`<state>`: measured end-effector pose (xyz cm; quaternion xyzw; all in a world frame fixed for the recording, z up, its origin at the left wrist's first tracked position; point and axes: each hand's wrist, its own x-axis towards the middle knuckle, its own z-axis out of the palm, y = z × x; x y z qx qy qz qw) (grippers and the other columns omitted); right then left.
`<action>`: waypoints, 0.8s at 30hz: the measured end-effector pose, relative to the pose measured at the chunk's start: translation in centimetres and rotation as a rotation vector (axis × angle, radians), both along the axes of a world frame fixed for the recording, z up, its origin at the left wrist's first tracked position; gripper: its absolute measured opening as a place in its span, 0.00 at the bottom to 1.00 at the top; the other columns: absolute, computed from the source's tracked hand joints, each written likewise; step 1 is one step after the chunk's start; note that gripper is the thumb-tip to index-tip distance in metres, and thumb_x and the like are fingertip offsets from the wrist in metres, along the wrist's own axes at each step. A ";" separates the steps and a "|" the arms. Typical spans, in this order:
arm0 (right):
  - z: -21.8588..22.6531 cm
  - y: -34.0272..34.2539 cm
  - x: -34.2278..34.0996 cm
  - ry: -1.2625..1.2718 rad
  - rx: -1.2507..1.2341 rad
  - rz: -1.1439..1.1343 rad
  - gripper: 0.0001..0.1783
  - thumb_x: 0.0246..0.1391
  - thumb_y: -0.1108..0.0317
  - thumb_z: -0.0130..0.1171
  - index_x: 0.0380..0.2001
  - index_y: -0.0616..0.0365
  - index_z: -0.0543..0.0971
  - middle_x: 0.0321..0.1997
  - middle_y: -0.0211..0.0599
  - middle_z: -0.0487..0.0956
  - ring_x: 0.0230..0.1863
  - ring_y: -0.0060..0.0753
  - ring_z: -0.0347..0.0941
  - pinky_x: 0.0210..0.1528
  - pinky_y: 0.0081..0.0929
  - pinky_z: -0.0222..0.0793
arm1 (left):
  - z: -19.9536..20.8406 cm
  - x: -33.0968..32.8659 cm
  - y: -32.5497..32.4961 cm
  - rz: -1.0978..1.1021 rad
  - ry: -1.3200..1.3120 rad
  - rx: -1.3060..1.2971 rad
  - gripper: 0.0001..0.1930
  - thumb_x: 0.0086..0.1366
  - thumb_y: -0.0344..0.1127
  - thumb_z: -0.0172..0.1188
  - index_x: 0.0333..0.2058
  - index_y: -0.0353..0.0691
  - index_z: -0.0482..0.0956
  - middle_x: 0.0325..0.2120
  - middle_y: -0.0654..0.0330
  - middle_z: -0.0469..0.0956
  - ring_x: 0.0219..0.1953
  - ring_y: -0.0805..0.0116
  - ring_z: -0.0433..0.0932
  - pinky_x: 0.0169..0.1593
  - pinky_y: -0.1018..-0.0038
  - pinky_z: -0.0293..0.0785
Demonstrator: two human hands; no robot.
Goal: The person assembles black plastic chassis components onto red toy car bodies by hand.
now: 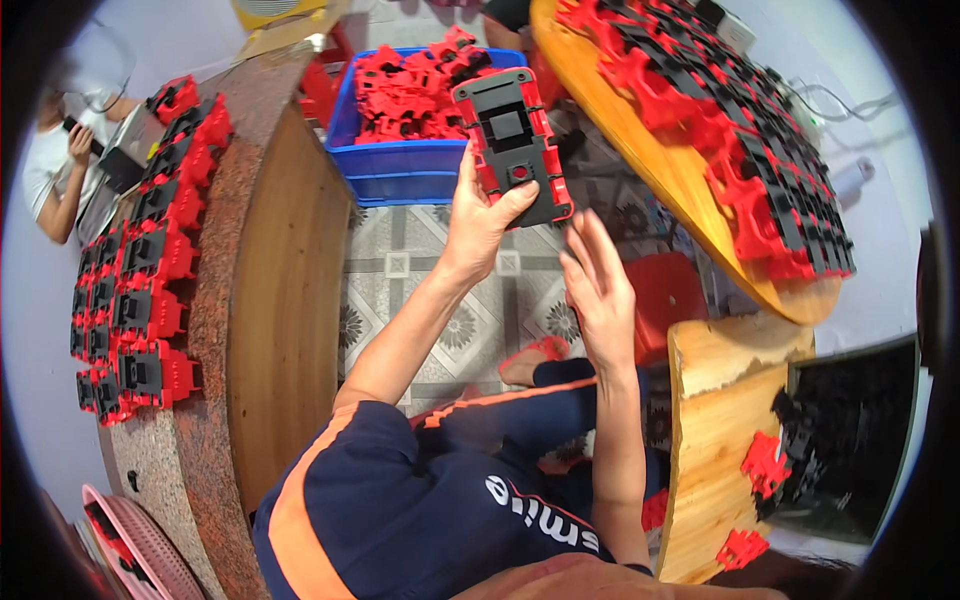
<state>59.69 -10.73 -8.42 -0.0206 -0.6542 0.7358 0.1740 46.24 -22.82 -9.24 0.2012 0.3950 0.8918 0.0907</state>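
From where I stand, the blue crate (400,180) is the easiest thing to steer by. The black-and-red holder (500,125) is up in the air at the crate's near right corner, and the person's left hand (478,220) grips it around its lower left side, thumb laid over the black face. The right hand (602,295) is to the right of the crate and nearer the person, fingers stretched and holding nothing that I can see, just beside the holder's bottom corner; whether a fingertip touches it I cannot tell.

What worries me is that one-handed grip. The upper end juts out past the fingers, so a knock from the right hand could twist the holder loose. If it slips, it could strike the tiled floor (430,290) in front of the crate, and one of its red side clips might crack. Or it could tumble among the red parts (410,95) heaped inside the crate and be hard to pick out.

To the crate's right, the wooden table (670,185) is crowded with similar pieces (740,155); a careless swing of the right arm that way could knock some off.
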 end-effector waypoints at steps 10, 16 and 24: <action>-8.4 3.7 13.0 -0.463 0.057 -0.263 0.20 0.62 0.74 0.55 0.57 0.70 0.71 0.52 0.46 0.78 0.52 0.33 0.76 0.55 0.26 0.71 | 4.8 -36.3 -18.2 1.159 -0.281 0.036 0.52 0.49 0.29 0.63 0.67 0.46 0.37 0.54 0.46 0.65 0.44 0.54 0.77 0.36 0.55 0.82; -11.1 3.4 21.3 -0.634 -0.093 -0.610 0.19 0.62 0.72 0.56 0.54 0.70 0.73 0.47 0.45 0.81 0.44 0.27 0.78 0.44 0.19 0.73 | 5.3 -39.7 -22.5 1.354 -0.781 -0.145 0.52 0.54 0.34 0.61 0.69 0.36 0.34 0.59 0.38 0.63 0.57 0.45 0.70 0.59 0.57 0.69; -11.6 1.9 24.4 -0.639 0.004 -0.605 0.16 0.61 0.74 0.56 0.50 0.71 0.75 0.43 0.40 0.82 0.42 0.25 0.77 0.46 0.20 0.72 | 3.5 -41.4 -22.2 1.268 -0.832 -0.576 0.38 0.58 0.50 0.61 0.60 0.32 0.61 0.60 0.40 0.64 0.60 0.47 0.67 0.59 0.54 0.70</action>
